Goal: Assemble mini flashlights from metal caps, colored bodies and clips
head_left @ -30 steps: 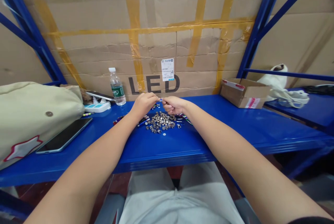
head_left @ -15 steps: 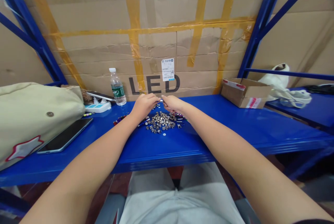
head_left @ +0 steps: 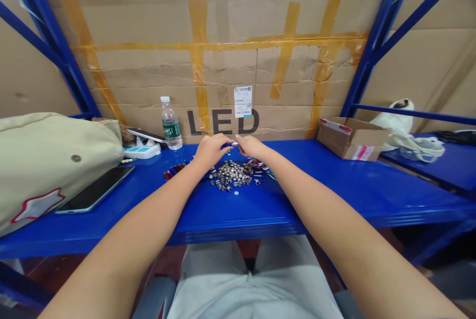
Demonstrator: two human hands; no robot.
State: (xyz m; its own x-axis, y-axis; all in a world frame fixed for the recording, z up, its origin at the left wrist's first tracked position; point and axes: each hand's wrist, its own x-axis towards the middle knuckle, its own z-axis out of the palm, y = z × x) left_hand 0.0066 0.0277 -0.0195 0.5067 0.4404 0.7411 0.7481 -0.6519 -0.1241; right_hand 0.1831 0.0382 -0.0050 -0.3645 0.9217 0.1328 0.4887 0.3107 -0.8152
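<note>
My left hand [head_left: 210,150] and my right hand [head_left: 251,147] meet above a pile of small silver metal parts [head_left: 231,176] on the blue shelf [head_left: 297,195]. Both hands pinch a thin blue pen-like piece with a silver tip [head_left: 230,145] held between them. Left of the pile lie several coloured pen-like pieces [head_left: 176,169]. More coloured pieces [head_left: 258,165] lie under my right wrist.
A beige bag [head_left: 48,160] and a dark tablet [head_left: 94,189] lie at the left. A water bottle [head_left: 170,124], a phone on a white power strip [head_left: 143,146], a taped cardboard wall marked LED [head_left: 223,121], an open small carton [head_left: 349,136] and a white bag [head_left: 405,125] stand behind.
Both hands stay together on the small piece. The camera has tilted slightly, so the scene sits a little lower in view.
</note>
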